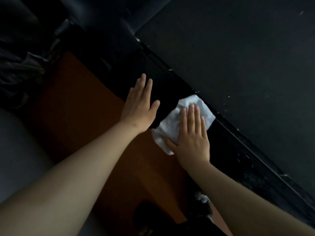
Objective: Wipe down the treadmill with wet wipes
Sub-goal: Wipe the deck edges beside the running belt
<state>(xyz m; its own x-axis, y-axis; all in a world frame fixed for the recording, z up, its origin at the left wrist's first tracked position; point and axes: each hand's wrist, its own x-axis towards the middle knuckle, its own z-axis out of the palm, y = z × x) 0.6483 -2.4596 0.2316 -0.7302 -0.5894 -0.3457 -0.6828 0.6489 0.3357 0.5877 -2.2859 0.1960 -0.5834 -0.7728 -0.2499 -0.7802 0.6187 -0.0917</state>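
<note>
From the head view, my right hand (190, 133) lies flat with straight fingers, pressing the white wet wipe (170, 121) onto the treadmill's (238, 48) black side rail (230, 143), just right of centre. The thumb lies across the wipe's lower edge.

My left hand (139, 106) is spread flat and holds nothing, at nine o'clock from the wipe by the rail's edge. I cannot tell whether it touches.

A pale mark (105, 63) on the rail toward eleven o'clock is too blurred to read. Dark shapes at six o'clock on the orange floor (76, 99) are hard to make out.
</note>
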